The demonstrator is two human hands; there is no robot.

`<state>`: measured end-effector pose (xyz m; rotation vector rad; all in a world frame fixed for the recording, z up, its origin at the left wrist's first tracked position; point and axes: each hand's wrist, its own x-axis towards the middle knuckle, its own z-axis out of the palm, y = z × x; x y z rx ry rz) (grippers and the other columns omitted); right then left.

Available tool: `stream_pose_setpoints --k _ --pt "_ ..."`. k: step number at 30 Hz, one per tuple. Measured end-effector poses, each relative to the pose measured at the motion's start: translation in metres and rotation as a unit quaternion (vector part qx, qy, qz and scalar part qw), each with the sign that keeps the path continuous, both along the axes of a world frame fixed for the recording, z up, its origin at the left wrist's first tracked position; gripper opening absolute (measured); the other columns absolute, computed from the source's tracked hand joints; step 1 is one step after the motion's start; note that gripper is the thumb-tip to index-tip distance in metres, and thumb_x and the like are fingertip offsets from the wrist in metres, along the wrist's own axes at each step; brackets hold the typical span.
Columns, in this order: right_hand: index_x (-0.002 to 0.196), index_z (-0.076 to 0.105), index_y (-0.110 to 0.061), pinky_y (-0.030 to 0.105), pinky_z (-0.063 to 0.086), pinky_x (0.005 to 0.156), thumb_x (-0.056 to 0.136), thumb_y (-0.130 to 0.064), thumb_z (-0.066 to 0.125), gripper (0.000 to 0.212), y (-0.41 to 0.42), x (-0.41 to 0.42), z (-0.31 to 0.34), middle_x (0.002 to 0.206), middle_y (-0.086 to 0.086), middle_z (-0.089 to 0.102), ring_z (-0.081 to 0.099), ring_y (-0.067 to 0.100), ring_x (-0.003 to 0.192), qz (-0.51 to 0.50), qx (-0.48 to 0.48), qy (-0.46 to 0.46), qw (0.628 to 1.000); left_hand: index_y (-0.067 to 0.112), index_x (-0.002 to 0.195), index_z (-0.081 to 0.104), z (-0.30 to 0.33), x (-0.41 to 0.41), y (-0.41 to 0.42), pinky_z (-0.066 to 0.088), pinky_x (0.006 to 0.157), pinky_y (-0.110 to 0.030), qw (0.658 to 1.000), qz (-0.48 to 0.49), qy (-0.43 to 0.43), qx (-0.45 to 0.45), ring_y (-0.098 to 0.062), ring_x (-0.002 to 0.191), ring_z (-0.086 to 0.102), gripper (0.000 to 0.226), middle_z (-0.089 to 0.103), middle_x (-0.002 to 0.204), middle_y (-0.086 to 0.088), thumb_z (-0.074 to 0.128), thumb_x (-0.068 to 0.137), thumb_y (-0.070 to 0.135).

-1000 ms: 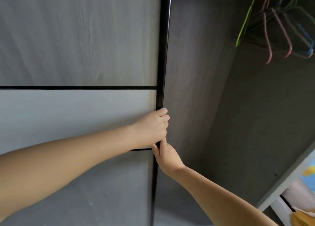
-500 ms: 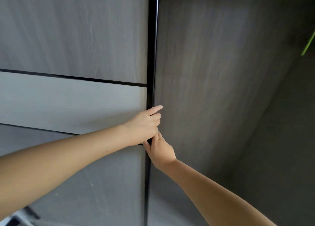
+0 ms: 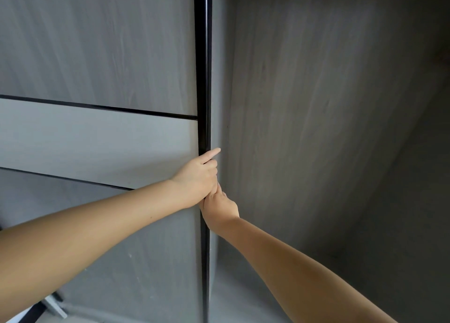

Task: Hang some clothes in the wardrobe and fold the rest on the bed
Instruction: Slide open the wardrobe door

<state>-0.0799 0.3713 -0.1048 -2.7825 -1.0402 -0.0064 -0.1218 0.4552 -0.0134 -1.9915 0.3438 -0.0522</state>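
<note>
The black edge (image 3: 204, 79) of the grey wardrobe door (image 3: 97, 137) is gripped by the left hand (image 3: 198, 176), with the right hand (image 3: 219, 208) curled on it just below. The dark wardrobe interior (image 3: 328, 128) is seen to the right, and pale floor (image 3: 14, 319) near left.

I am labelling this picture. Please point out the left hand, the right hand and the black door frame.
left hand (image 3: 197, 176), head view, back of hand.
right hand (image 3: 220, 207), head view, back of hand.
black door frame (image 3: 203, 67), head view, upright edge strip.

The wardrobe door (image 3: 97, 55) is grey wood-grain with a paler plain band, edged by black strips (image 3: 204, 67); the interior panel (image 3: 304, 103) looks darker grey-brown.
</note>
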Motion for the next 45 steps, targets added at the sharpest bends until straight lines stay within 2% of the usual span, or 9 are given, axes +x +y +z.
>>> stream_pose_setpoints --k 4,7,10,13,21,28,34,41,45 --pt "0.153 -0.002 -0.007 0.035 0.045 0.098 0.098 -0.012 0.042 0.071 0.001 0.002 0.0 0.158 0.019 -0.001 0.022 0.029 0.142 0.021 -0.028 -0.021 0.999 0.006 0.123 0.056 -0.002 -0.002 0.002 -0.017 0.111 -0.054 1.0 0.004 -0.007 -0.011 -0.033 0.121 0.04 0.033 0.056 0.12 -0.009 0.036 0.097 0.014" --pt "0.151 0.013 -0.012 0.039 0.047 0.09 0.101 -0.029 0.035 0.058 -0.011 0.006 0.004 0.149 0.01 0.023 0.037 0.029 0.13 0.019 0.037 0.029 0.999 0.008 0.118 0.06 -0.006 0.001 -0.003 -0.015 0.113 -0.053 0.996 0.018 -0.016 -0.084 -0.032 0.117 0.044 0.031 0.059 0.116 -0.008 0.038 0.097 0.015" --pt "0.141 0.033 -0.013 0.04 0.046 0.089 0.101 -0.035 0.032 0.046 -0.045 0.013 0.005 0.134 0.006 0.041 0.044 0.027 0.121 0.003 0.08 0.018 0.997 0.011 0.117 0.057 -0.016 0.009 -0.018 0.01 0.116 -0.052 0.981 0.033 -0.015 -0.189 -0.029 0.115 0.046 0.028 0.057 0.117 -0.007 0.041 0.097 0.02" --pt "0.138 0.039 -0.013 0.04 0.04 0.093 0.101 -0.03 0.035 0.041 -0.093 0.023 0.002 0.134 0.006 0.046 0.045 0.028 0.122 -0.05 0.094 -0.024 0.994 0.014 0.116 0.053 -0.027 0.028 -0.039 0.034 0.095 -0.039 0.959 0.028 -0.018 -0.28 -0.026 0.115 0.048 0.025 0.055 0.119 -0.005 0.039 0.098 0.025" --pt "0.134 0.045 -0.016 0.038 0.038 0.093 0.1 -0.028 0.037 0.037 -0.274 0.012 -0.001 0.132 0.006 0.049 0.049 0.029 0.119 -0.288 0.105 -0.058 0.95 0.018 0.116 0.058 -0.049 0.083 -0.199 0.035 0.079 -0.032 0.861 -0.079 0.067 -0.498 -0.025 0.113 0.051 0.03 0.058 0.115 -0.002 0.037 0.099 0.03" --pt "0.119 0.056 -0.014 0.038 0.045 0.087 0.098 -0.032 0.039 0.032 -0.449 -0.052 -0.006 0.121 0.01 0.056 0.056 0.033 0.111 -0.497 0.076 -0.02 0.864 0.02 0.114 0.061 -0.05 0.072 -0.384 0.044 0.084 -0.034 0.791 -0.193 0.181 -0.551 -0.025 0.109 0.055 0.03 0.06 0.114 -0.001 0.038 0.097 0.028" --pt "0.113 0.059 -0.015 0.036 0.045 0.079 0.097 -0.031 0.038 0.031 -0.593 -0.18 -0.021 0.118 0.01 0.059 0.058 0.032 0.106 -0.648 0.058 0.012 0.759 0.016 0.111 0.062 -0.071 -0.021 -0.565 0.046 0.079 -0.036 0.733 -0.345 0.32 -0.49 -0.03 0.104 0.058 0.028 0.062 0.114 -0.007 0.042 0.095 0.029" --pt "0.101 0.059 -0.013 0.034 0.042 0.071 0.097 -0.029 0.041 0.025 -0.666 -0.333 -0.041 0.108 0.008 0.059 0.058 0.03 0.098 -0.756 0.07 0.017 0.65 0.021 0.108 0.062 -0.1 -0.149 -0.691 0.042 0.067 -0.032 0.655 -0.474 0.425 -0.407 -0.022 0.092 0.058 0.026 0.063 0.108 -0.002 0.043 0.097 0.034" --pt "0.104 0.057 -0.011 0.033 0.036 0.069 0.095 -0.025 0.04 0.024 -0.682 -0.413 -0.048 0.111 0.01 0.057 0.056 0.031 0.099 -0.827 0.098 0.024 0.553 0.022 0.106 0.063 -0.11 -0.224 -0.74 0.041 0.067 -0.031 0.61 -0.554 0.45 -0.344 -0.02 0.09 0.057 0.024 0.062 0.104 0.0 0.043 0.098 0.032"
